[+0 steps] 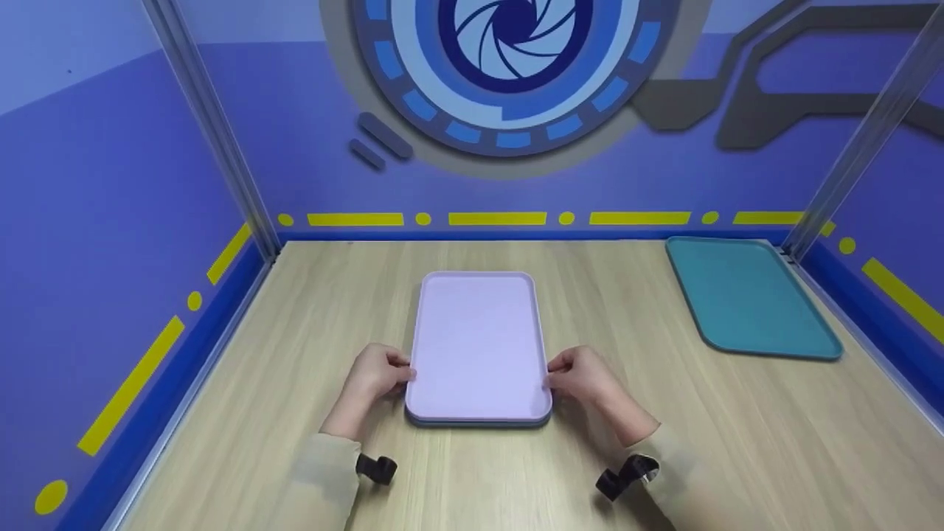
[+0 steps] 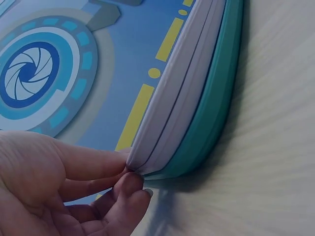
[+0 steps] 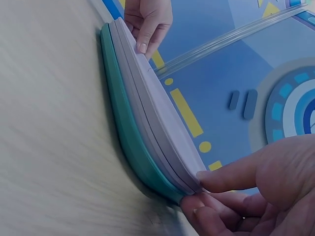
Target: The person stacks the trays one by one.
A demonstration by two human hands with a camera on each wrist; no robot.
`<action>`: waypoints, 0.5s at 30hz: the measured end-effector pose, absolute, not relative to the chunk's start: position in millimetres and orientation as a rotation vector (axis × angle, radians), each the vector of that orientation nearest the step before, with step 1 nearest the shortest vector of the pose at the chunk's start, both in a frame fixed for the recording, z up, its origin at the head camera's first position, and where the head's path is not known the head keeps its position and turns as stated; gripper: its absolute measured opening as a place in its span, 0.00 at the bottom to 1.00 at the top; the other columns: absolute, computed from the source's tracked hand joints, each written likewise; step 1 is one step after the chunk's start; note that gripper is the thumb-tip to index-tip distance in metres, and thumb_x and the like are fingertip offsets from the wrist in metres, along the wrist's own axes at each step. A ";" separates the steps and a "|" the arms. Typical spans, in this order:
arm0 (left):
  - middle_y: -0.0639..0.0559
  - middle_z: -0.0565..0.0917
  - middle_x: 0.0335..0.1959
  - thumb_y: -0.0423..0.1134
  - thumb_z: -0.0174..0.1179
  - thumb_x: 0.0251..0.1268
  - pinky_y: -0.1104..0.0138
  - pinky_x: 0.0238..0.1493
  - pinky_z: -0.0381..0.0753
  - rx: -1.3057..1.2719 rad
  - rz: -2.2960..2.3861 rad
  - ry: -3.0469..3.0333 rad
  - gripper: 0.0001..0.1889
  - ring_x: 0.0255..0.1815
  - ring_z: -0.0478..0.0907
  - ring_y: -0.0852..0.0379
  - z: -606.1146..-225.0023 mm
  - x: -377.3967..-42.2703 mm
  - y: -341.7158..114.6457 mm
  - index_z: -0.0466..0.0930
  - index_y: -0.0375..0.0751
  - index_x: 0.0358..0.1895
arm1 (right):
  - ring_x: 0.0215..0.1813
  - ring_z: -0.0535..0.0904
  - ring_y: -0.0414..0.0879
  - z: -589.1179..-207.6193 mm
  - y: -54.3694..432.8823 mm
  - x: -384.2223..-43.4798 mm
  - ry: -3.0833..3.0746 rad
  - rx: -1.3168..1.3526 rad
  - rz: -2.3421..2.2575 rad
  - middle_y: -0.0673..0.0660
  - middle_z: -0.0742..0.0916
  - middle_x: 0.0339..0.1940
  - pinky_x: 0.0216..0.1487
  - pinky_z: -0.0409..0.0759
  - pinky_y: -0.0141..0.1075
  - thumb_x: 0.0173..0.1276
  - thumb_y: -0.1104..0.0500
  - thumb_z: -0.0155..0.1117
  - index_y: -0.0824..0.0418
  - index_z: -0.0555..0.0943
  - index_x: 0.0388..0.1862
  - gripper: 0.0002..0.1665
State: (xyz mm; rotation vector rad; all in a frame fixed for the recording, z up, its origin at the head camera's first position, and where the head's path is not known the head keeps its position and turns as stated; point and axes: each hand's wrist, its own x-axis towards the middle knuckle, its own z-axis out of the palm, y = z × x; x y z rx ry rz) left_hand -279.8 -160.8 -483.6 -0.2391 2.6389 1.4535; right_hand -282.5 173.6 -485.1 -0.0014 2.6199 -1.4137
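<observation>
The wearer's sleeves (image 1: 324, 479), with black straps (image 1: 623, 478) at the cuffs, are extending toward the tray stack (image 1: 478, 354) from its near side. The left hand (image 1: 376, 372) is pinching the left rim of the stack near its front corner; thumb and fingers are closing to about the thickness of the edge. The right hand (image 1: 582, 375) is pinching the right rim opposite in the same manner. How many layers each pinch is including cannot be told.

The stack is consisting of three visible layers. The upper lilac tray (image 1: 478, 310) is facing upward, its pale floor showing inside a raised rim. It is nesting over the lower lilac tray (image 2: 190, 96), which is resting over the green tray (image 2: 221, 88) at the bottom.

The wood-grain table (image 1: 612, 295) is extending around the stack on all sides. A separate teal tray (image 1: 752, 302) is lying flat to the right of the stack and farther back, well apart from it, near the table's far corner.

Beyond the stack, the blue back wall (image 1: 295, 140) is carrying yellow markings (image 1: 498, 219) and a round emblem (image 1: 514, 140). Metal posts (image 1: 214, 118) are standing behind the stack, to its left and right.
</observation>
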 end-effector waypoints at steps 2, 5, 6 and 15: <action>0.39 0.88 0.44 0.23 0.67 0.60 0.60 0.43 0.89 -0.215 1.504 2.599 0.15 0.42 0.85 0.51 -486.4 -281.7 -161.4 0.85 0.28 0.51 | 0.28 0.79 0.41 -484.6 174.0 -282.9 2.588 0.021 -1.426 0.54 0.85 0.28 0.29 0.80 0.30 0.60 0.71 0.73 0.72 0.86 0.39 0.09; 0.30 0.83 0.58 0.18 0.63 0.59 0.56 0.56 0.87 -0.150 1.655 2.479 0.28 0.58 0.83 0.40 -493.6 -286.0 -163.5 0.76 0.26 0.66 | 0.26 0.78 0.40 -485.4 177.8 -285.0 2.528 -0.045 -1.457 0.53 0.84 0.27 0.28 0.79 0.29 0.60 0.71 0.72 0.74 0.83 0.41 0.11; 0.29 0.81 0.62 0.17 0.62 0.59 0.55 0.59 0.86 -0.139 1.715 2.428 0.32 0.62 0.81 0.37 -496.6 -287.4 -164.4 0.72 0.26 0.70 | 0.25 0.78 0.39 -485.2 179.6 -285.6 2.506 -0.082 -1.467 0.52 0.84 0.26 0.28 0.80 0.29 0.60 0.71 0.72 0.75 0.83 0.42 0.12; 0.26 0.74 0.70 0.15 0.60 0.60 0.62 0.54 0.88 -0.098 1.915 2.224 0.35 0.69 0.76 0.35 -508.2 -292.9 -171.7 0.66 0.27 0.74 | 0.43 0.85 0.48 -481.2 214.2 -301.9 2.635 -0.253 -1.332 0.63 0.88 0.45 0.45 0.84 0.38 0.72 0.60 0.66 0.72 0.81 0.59 0.21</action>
